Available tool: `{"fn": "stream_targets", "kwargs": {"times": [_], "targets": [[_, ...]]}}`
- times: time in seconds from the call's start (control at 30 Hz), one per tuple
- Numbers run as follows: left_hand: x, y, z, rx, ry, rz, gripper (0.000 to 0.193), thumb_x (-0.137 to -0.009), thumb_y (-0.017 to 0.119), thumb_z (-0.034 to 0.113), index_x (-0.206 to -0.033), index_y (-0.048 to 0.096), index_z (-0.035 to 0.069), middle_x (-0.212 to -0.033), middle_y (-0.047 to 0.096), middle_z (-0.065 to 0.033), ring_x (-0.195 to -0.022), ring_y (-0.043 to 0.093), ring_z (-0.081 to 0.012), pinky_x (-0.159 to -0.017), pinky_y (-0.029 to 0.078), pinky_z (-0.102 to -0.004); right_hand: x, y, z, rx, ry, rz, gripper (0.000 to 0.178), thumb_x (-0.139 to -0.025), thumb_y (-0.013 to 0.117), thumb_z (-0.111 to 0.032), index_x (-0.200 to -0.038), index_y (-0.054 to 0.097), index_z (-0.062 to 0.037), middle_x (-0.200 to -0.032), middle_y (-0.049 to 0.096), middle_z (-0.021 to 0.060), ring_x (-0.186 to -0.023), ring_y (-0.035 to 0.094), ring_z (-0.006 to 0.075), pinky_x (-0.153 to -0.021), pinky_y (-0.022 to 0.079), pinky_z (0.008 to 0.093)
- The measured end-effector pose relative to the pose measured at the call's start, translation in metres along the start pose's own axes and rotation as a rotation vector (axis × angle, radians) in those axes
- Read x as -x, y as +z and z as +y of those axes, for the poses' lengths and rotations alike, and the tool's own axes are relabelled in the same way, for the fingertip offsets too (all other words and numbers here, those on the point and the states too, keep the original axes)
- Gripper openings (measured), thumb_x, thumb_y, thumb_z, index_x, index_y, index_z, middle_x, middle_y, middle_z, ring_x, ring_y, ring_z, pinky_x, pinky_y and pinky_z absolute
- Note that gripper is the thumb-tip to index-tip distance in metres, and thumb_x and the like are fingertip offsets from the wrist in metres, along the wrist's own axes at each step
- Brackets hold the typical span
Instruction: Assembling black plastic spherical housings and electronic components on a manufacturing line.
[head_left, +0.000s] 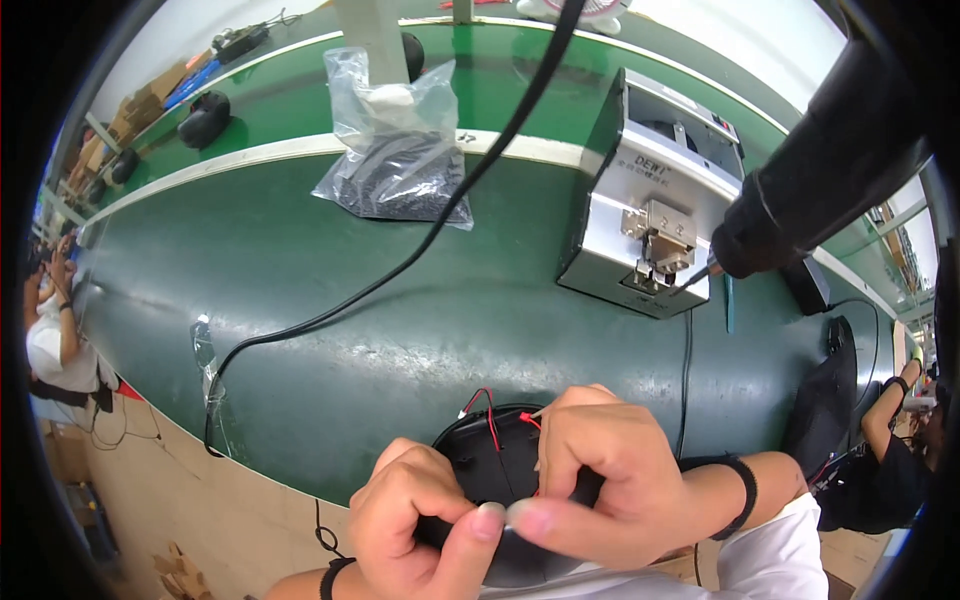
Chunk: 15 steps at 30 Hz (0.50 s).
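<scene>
A black rounded plastic housing (490, 465) is at the table's near edge, between my hands. My left hand (415, 515) is closed on its left side, and my right hand (620, 475) is closed on its right. The two thumb tips nearly meet over the near part of the housing, pressing there; any small part beneath them is hidden. A thin red and black wire (492, 420) with a small white plug loops out of the far side. Close to my right fingers is a red connector (529, 420).
A black electric screwdriver (800, 190) hangs at the right, before a silver screw-feeding machine (655, 210). A clear bag of small dark parts (395, 170) lies at the back. A black cable (400, 265) crosses the green table (330, 250). Other people sit left and right.
</scene>
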<state>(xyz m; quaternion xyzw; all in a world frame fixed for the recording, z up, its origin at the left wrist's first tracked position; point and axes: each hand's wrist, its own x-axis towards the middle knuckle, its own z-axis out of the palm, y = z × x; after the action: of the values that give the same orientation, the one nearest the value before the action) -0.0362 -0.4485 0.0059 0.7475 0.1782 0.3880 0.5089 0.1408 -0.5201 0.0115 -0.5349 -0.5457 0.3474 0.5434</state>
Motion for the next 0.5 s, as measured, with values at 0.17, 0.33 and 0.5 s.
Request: {"fn": "stream_targets", "kwargs": {"times": [0.17, 0.33, 0.5], "targets": [[-0.002, 0.005, 0.005, -0.005, -0.023, -0.039, 0.016, -0.093, 0.06, 0.0, -0.084, 0.048, 0.004, -0.077, 0.048, -0.0067, -0.067, 0.042, -0.0147, -0.064, 0.037, -0.0278, 0.003, -0.006, -0.003, 0.188, -0.093, 0.012, 0.039, -0.077, 0.081, -0.009, -0.062, 0.045, -0.0134, -0.059, 0.053, -0.0014, -0.055, 0.048, 0.0162, -0.062, 0.036, 0.0302], [-0.004, 0.007, 0.005, -0.051, -0.016, -0.059, 0.017, -0.094, 0.063, 0.001, -0.085, 0.048, 0.004, -0.077, 0.049, -0.0059, -0.066, 0.042, -0.0129, -0.061, 0.035, -0.026, -0.002, -0.006, -0.005, 0.209, -0.069, 0.026, 0.044, -0.078, 0.079, -0.006, -0.059, 0.039, -0.0137, -0.057, 0.051, -0.0012, -0.054, 0.047, 0.0178, -0.063, 0.038, 0.0312], [-0.006, 0.006, 0.017, -0.203, 0.068, -0.044, 0.019, -0.088, 0.065, 0.0, -0.08, 0.049, 0.006, -0.076, 0.051, -0.0097, -0.063, 0.044, -0.0199, -0.061, 0.036, -0.0321, 0.007, -0.008, -0.007, 0.304, -0.133, -0.07, 0.028, -0.075, 0.084, -0.013, -0.072, 0.057, -0.0106, -0.073, 0.063, 0.0048, -0.07, 0.061, 0.0218, -0.077, 0.049, 0.0359]]}}
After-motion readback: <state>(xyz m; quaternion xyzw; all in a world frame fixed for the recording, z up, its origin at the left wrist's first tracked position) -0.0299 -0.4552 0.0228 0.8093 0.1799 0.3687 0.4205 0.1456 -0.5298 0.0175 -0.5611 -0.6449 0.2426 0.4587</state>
